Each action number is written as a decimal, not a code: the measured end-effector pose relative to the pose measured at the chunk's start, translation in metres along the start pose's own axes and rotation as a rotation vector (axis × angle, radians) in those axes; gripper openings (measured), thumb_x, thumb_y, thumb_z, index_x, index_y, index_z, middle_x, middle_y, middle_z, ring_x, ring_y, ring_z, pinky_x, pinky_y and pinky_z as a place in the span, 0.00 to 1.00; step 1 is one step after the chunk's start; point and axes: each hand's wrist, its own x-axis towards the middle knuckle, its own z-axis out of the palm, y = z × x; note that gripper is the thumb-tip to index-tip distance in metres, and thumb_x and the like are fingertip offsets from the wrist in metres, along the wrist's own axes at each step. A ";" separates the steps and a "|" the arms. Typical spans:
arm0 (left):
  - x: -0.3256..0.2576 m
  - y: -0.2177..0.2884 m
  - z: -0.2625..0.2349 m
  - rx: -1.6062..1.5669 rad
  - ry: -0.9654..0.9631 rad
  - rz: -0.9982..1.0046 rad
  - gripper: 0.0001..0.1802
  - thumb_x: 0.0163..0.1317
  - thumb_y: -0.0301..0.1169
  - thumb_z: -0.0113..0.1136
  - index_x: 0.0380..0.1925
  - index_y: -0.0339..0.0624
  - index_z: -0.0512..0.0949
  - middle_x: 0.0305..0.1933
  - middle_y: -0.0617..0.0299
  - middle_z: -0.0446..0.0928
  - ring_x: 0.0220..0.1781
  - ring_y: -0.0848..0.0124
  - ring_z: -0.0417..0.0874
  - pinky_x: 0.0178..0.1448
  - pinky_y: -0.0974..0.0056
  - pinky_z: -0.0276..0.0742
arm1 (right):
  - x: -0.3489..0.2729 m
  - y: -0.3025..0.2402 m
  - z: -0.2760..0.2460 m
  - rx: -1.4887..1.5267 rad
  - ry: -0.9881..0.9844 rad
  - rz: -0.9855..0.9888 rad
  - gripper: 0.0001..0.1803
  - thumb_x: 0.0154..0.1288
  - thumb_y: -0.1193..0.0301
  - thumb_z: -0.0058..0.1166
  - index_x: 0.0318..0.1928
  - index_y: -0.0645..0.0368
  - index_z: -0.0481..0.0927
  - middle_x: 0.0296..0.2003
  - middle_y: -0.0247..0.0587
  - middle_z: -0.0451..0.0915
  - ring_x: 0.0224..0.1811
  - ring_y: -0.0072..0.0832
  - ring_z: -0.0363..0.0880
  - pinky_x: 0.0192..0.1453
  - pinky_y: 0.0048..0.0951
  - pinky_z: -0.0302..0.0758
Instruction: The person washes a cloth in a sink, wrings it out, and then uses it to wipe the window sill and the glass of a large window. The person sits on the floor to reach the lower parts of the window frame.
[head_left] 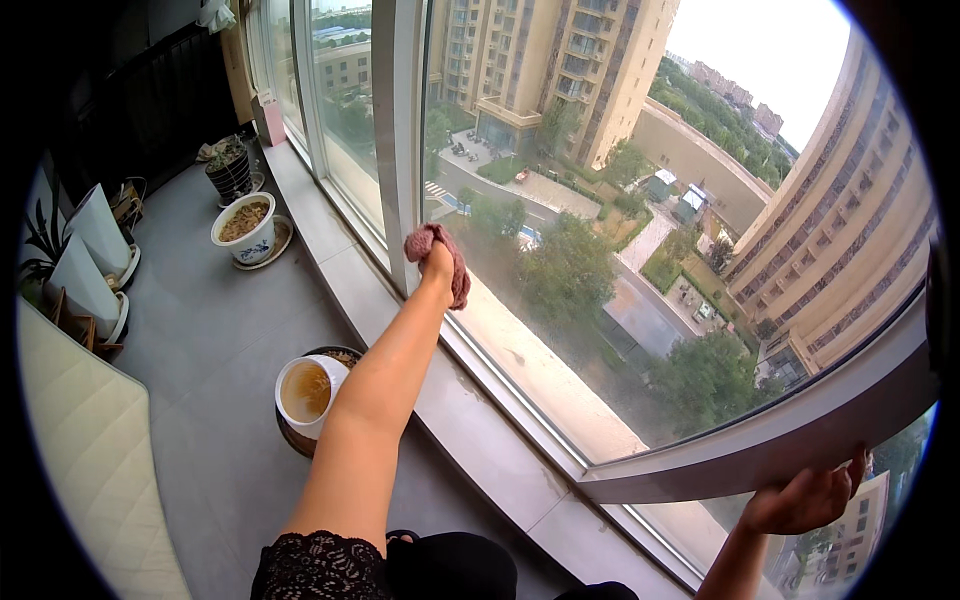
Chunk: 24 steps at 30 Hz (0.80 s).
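My left arm stretches forward to the window, and my left hand (pixel 437 264) is closed on a crumpled reddish-brown cloth (pixel 459 284). The cloth lies against the lower corner of the large window pane (pixel 560 250), beside the upright grey frame post (pixel 397 130). At the lower right, my right hand (pixel 805 500) is curled at the edge of the grey window frame (pixel 740 468). Some of its fingertips are hidden behind that frame. Smudges and haze show on the glass.
A low grey ledge (pixel 465 420) runs below the windows. Near my left arm stands a white pot (pixel 290 392) with brownish contents. Farther off are a patterned planter (pixel 245 236) and a dark plant pot (pixel 232 180). White planters (pixel 85 280) and a quilted cream pad (pixel 85 430) are at left.
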 end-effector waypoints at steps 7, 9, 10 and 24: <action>-0.086 0.247 0.133 0.188 -0.258 0.394 0.22 0.68 0.40 0.36 0.44 0.34 0.74 0.50 0.47 0.76 0.49 0.56 0.77 0.54 0.44 0.73 | -0.005 0.017 -0.013 0.013 -0.127 -0.062 0.20 0.69 0.62 0.40 0.50 0.63 0.77 0.47 0.54 0.75 0.61 0.55 0.69 0.63 0.58 0.68; -0.146 0.281 0.199 0.495 -0.042 0.463 0.29 0.61 0.49 0.47 0.51 0.36 0.70 0.51 0.43 0.73 0.52 0.53 0.75 0.55 0.45 0.72 | -0.007 0.018 -0.020 0.033 -0.204 -0.099 0.15 0.72 0.70 0.40 0.56 0.58 0.69 0.51 0.52 0.67 0.60 0.60 0.70 0.62 0.61 0.67; -0.189 0.324 0.210 0.648 0.140 0.513 0.34 0.58 0.54 0.53 0.55 0.37 0.69 0.51 0.41 0.71 0.53 0.51 0.74 0.55 0.46 0.71 | -0.006 0.013 -0.012 0.099 -0.190 -0.096 0.15 0.74 0.73 0.39 0.58 0.57 0.67 0.53 0.51 0.65 0.59 0.62 0.70 0.62 0.62 0.67; -0.057 -0.071 -0.011 0.682 -0.056 1.350 0.23 0.57 0.32 0.60 0.53 0.40 0.70 0.62 0.45 0.64 0.67 0.50 0.62 0.71 0.52 0.55 | -0.003 0.001 -0.007 0.093 -0.145 0.121 0.25 0.70 0.56 0.37 0.48 0.63 0.80 0.53 0.55 0.75 0.64 0.50 0.67 0.65 0.60 0.65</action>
